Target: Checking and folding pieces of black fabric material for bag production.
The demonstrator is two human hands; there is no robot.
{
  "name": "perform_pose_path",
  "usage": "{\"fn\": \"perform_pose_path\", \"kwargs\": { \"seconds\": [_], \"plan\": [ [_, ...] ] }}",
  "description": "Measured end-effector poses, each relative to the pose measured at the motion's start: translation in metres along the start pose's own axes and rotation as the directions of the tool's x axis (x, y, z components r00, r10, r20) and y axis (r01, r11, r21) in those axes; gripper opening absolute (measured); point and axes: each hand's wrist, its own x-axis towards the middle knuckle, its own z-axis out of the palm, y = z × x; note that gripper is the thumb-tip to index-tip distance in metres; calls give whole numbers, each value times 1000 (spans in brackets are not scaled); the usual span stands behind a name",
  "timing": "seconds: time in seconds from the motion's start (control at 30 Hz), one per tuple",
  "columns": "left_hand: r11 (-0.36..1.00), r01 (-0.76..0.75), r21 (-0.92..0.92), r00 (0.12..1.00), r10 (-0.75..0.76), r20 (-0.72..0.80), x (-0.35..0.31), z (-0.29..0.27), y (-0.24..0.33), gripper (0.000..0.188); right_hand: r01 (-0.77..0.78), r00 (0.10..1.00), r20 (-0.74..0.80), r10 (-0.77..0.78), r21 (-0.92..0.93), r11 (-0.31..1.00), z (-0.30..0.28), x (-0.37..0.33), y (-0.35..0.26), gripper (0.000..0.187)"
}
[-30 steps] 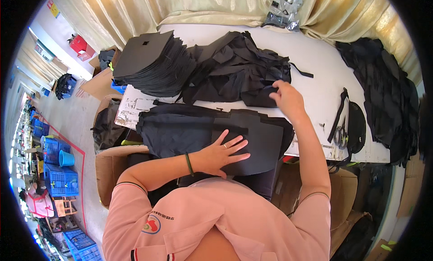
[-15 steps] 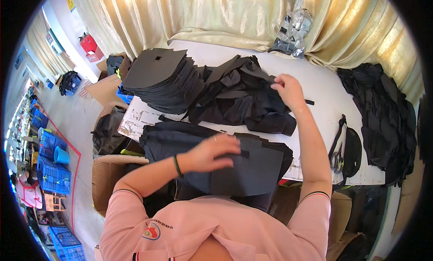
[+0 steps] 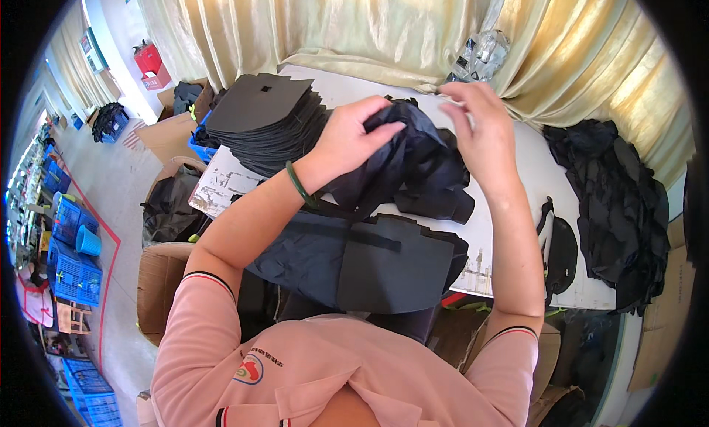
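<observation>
My left hand is over a heap of crumpled black fabric pieces, its thumb and fingers closed on a raised fold of black fabric. To the right of that fold is my right hand, thumb and fingers apart, with nothing visible in it. Nearer me, a flat dark grey panel with a rounded outline lies on spread black fabric at the table's front edge. A tall stack of dark grey panels stands left of the heap.
A black pile of fabric covers the right end of the white table. Beside my right forearm lies a black pouch. A clear plastic bag rests against the curtain. Cardboard boxes stand below, blue crates further left.
My left hand has moved up from the flat panel to the heap and raised a fold of black fabric. The right hand has shifted slightly away from me, its fingers now apart.
</observation>
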Motion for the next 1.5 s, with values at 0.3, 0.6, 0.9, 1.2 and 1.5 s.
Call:
{"fn": "perform_pose_path", "kwargs": {
  "seconds": [0.3, 0.6, 0.9, 1.2, 1.5],
  "plan": [
    [838, 178, -516, 981, -191, 27, -8, -19, 9, 11, -248, 964, 94, 248, -16, 969, 22, -27, -34, 36],
    [979, -85, 186, 993, 67, 100, -18, -62, 10, 41, 32, 999, 4, -32, -91, 995, 11, -14, -17, 13],
    [827, -271, 493, 963, 241, 125, -20, -27, 10, 32, 97, 980, 188, -67, -158, 983, 8, -28, -69, 17],
    [763, -85, 641, 995, 95, 20, -96, -125, -35, 32, -152, 789, 612, -54, 280, 948, -27, -103, -92, 22],
    [645, 269, 716, 943, -329, -57, -214, -223, -11, 31, -766, 295, 917, -268, 395, 507, -51, -144, -98, 29]
  ]
}}
